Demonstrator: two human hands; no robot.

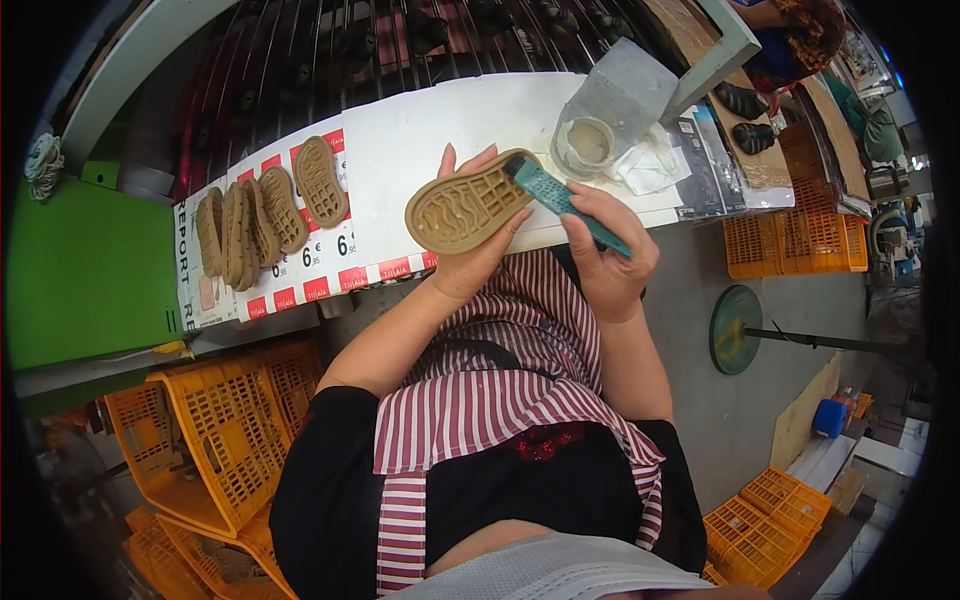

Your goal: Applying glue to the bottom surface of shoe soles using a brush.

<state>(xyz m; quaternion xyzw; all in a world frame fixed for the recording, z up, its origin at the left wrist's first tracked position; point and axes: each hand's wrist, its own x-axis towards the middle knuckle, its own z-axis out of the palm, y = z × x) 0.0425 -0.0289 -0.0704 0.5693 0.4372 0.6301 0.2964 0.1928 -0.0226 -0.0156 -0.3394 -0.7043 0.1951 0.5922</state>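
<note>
My left hand grips a tan shoe sole from below, its ridged inner side turned up over the front of the bench. My right hand is closed round a green-handled brush. The brush's dark tip touches or hovers just over the right end of the sole; I cannot tell which. Beyond my right hand a cloudy plastic container stands with a round, pale-crusted opening, and a crumpled white cloth or paper lies beside it. Several more tan soles are lined up to my left.
White and printed card covers the bench, with dark rails behind it. A green panel is at the left. Orange crates stand below left, others at lower right. Dark shoes sit at far right, above a round green stand.
</note>
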